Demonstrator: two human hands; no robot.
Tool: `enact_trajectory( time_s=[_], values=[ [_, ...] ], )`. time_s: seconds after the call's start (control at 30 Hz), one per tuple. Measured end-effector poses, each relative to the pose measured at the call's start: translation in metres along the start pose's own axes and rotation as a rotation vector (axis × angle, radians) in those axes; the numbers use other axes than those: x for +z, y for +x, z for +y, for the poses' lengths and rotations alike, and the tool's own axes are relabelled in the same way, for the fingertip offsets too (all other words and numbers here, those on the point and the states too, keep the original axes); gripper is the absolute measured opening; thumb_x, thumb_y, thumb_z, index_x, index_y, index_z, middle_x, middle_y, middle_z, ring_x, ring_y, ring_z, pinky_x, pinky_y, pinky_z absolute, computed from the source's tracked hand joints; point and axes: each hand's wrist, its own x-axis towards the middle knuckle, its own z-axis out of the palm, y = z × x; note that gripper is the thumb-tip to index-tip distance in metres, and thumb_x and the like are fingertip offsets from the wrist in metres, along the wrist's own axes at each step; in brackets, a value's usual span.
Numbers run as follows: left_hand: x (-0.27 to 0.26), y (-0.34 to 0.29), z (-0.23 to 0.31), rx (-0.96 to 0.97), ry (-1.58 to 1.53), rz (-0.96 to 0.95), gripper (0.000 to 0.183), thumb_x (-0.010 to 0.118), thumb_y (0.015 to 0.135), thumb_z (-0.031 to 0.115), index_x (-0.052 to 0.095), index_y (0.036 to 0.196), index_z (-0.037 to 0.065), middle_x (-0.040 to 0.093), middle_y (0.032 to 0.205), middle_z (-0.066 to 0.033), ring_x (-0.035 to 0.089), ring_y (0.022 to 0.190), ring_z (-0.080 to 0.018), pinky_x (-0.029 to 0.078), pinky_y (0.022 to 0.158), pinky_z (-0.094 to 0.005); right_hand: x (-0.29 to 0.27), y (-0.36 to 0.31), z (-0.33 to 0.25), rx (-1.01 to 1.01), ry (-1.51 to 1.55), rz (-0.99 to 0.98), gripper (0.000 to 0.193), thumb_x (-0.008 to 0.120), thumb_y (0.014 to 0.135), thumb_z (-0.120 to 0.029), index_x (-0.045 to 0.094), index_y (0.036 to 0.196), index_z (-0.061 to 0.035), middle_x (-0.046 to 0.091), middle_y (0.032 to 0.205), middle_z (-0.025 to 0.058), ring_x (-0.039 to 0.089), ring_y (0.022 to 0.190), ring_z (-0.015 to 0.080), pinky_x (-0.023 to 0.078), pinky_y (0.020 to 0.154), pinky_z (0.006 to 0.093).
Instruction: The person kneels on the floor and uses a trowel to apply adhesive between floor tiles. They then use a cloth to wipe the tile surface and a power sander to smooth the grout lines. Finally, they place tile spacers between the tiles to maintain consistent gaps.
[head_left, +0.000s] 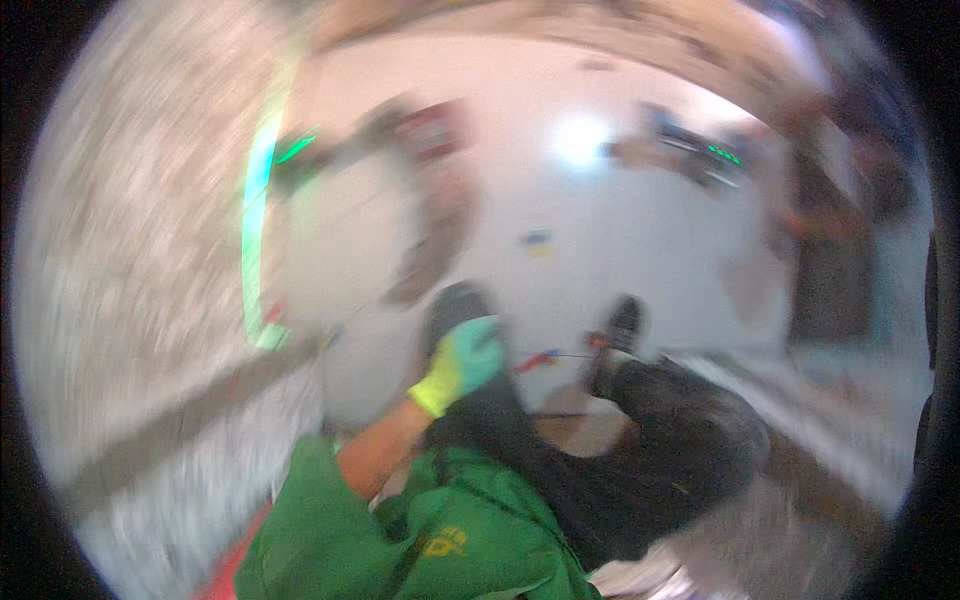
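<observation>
My left hand (pixel 468 358), in a teal glove with a yellow cuff, rests against my dark-trousered left leg (pixel 490 410) near the knee. Motion blur smears its fingers, and I make out nothing held in it. My right hand does not show in the head view. On the pale floor (pixel 620 240) between my feet lies a small red and blue item (pixel 540 360) with a thin dark rod beside it. Its kind is too blurred to tell.
My dark shoes (pixel 623 320) are on the floor. A bright green strip of light (pixel 257 220) runs along the left. Ahead are a red box-like object (pixel 432 130) and a dark device with green lights (pixel 700 148). A dark block (pixel 832 285) stands right.
</observation>
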Motion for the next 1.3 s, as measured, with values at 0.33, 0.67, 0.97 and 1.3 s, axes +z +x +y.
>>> enact_trajectory(
  time_s=[0.33,0.67,0.97,1.3],
  values=[
    [-0.143,-0.238,0.013,-0.792,0.515,0.351,0.023,0.06,0.083,0.024,0.068,0.089,0.004,0.067,0.089,-0.0226,0.066,0.082,-0.0416,0.05,0.071,-0.0505,0.036,0.175,-0.237,-0.383,0.259,-0.15,0.042,0.058,0.093,-0.023,0.059,0.133,-0.0107,0.065,0.11,0.0147,0.066,0.096,0.0298,0.054,0.081,0.0417],
    [-0.1,-0.477,-0.19,-1.263,0.809,0.718,0.045,0.066,0.084,0.035,0.066,0.116,0.004,0.072,0.102,-0.021,0.067,0.097,-0.0402,0.051,0.087,-0.0479,0.079,0.148,-0.214,-0.175,0.422,-0.356,0.042,0.059,0.095,-0.025,0.059,0.133,-0.0092,0.066,0.113,0.014,0.066,0.098,0.0275,0.053,0.083,0.0399],
    [-0.06,-0.498,-0.308,-1.515,0.497,0.349,0.048,0.063,0.086,0.028,0.055,0.129,0.008,0.066,0.118,-0.0245,0.065,0.105,-0.0433,0.052,0.085,-0.048,0.126,0.101,-0.155,0.115,0.676,-0.38,0.042,0.06,0.096,-0.028,0.059,0.134,-0.0079,0.067,0.116,0.0133,0.066,0.1,0.0253,0.053,0.084,0.0383],
    [-0.06,-0.486,-0.226,-1.176,-0.468,1.229,0.021,0.058,0.093,0.014,0.062,0.112,0.006,0.07,0.101,-0.015,0.068,0.086,-0.03,0.058,0.071,-0.0455,0.156,0.12,-0.14,0.268,0.904,-0.422,0.043,0.061,0.098,-0.03,0.059,0.134,-0.0065,0.067,0.119,0.0126,0.066,0.102,0.023,0.053,0.085,0.0365]
  ],
)
